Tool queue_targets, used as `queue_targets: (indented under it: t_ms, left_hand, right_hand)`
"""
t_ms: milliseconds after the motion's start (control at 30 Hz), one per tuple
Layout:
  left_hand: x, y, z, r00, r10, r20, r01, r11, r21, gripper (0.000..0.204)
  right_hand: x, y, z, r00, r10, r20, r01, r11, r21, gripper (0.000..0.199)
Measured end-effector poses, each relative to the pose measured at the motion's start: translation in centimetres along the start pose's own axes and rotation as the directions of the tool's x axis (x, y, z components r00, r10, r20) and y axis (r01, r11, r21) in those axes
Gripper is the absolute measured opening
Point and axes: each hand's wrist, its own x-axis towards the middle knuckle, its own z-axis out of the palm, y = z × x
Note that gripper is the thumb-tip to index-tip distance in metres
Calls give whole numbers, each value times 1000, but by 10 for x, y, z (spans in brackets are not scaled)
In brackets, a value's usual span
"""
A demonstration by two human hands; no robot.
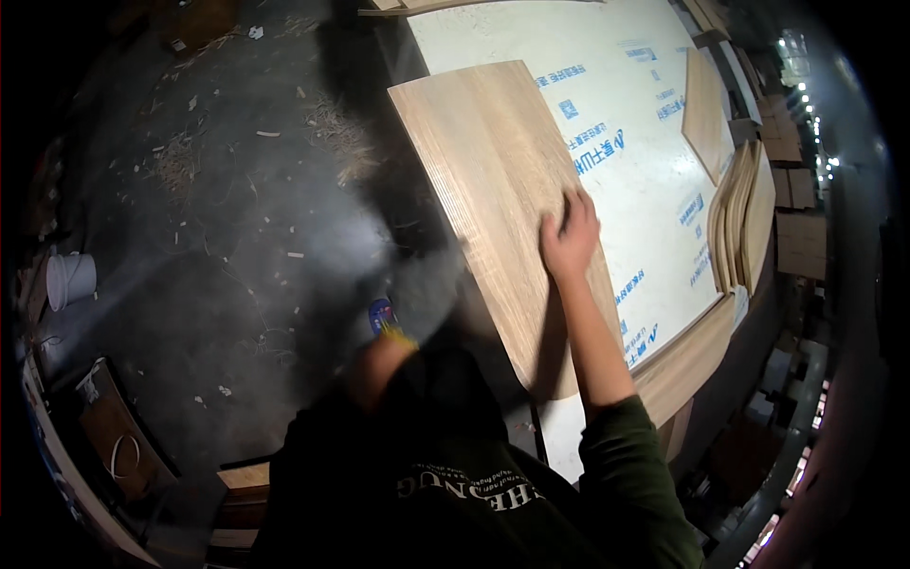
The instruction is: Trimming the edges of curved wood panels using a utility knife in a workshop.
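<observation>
A wood-grain panel (493, 161) lies lengthwise along the left side of a white printed board (654, 133), its left edge jutting over the dark floor. My right hand (571, 242) rests on the panel near its right edge, thumb and fingers apart, with nothing held in it. Low at the left, beside the panel's near end, my left hand (374, 368) is smeared by motion. A small blue-and-yellow object (382, 316) sticks out from that hand; its kind is too blurred to make out.
Curved wood strips (735, 223) are stacked at the white board's right side, near an angled wood panel (703, 114). Wood shavings (336, 137) and scraps litter the floor. At the far left stands a white bucket (71, 280). Stacked boxes (801, 242) line the right.
</observation>
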Motion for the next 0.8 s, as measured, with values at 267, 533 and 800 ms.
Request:
queue_targets:
  t_ms: [267, 533, 800]
  left_hand:
    - [97, -42, 69, 959, -118, 258, 270, 657, -704, 33]
    - [35, -5, 33, 991, -1, -136, -87, 763, -641, 30]
    - [-84, 13, -77, 946, 262, 191, 29, 519, -855, 31]
  right_hand:
    - [-163, 35, -80, 955, 295, 38, -293, 955, -55, 65]
    - [-173, 29, -84, 946, 323, 30, -315, 936, -158, 68]
    - [-166, 19, -80, 944, 329, 33, -321, 935, -149, 68]
